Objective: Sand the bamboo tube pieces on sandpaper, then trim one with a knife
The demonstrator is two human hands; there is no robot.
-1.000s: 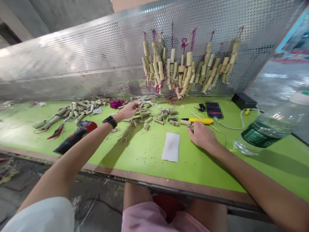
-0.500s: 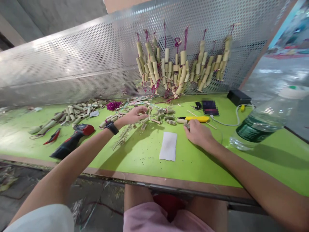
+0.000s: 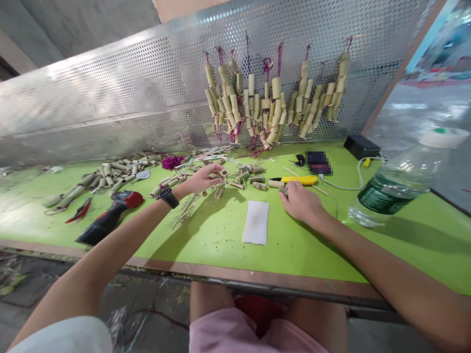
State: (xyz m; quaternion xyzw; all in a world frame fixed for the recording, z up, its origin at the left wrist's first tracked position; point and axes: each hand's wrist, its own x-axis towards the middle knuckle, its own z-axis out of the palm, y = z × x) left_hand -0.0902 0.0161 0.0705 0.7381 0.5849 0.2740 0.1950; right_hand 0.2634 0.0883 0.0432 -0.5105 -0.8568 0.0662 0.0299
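Between the fingertips of my left hand (image 3: 202, 179) is a short bamboo tube (image 3: 224, 173), its hollow end turned toward me. Loose bamboo pieces (image 3: 244, 172) lie on the green table (image 3: 217, 235) around that hand. My right hand (image 3: 300, 199) rests on the table at the right, its fingers closed on a small bamboo piece (image 3: 283, 190). Just behind it lie a yellow utility knife (image 3: 300, 180) and another bamboo tube (image 3: 275, 184). A white sheet of paper (image 3: 255, 222) sits between the hands, nearer to me.
A cordless drill (image 3: 110, 215), red pliers (image 3: 78, 211) and a pile of bamboo (image 3: 106, 174) lie left. Strung bamboo pieces (image 3: 275, 105) hang on the perforated metal panel (image 3: 154, 122). A water bottle (image 3: 401, 181), black box (image 3: 362, 146) and phone (image 3: 318, 163) are at right.
The bamboo tube in my left hand has turned, so its open end now faces me. My right hand has barely moved.
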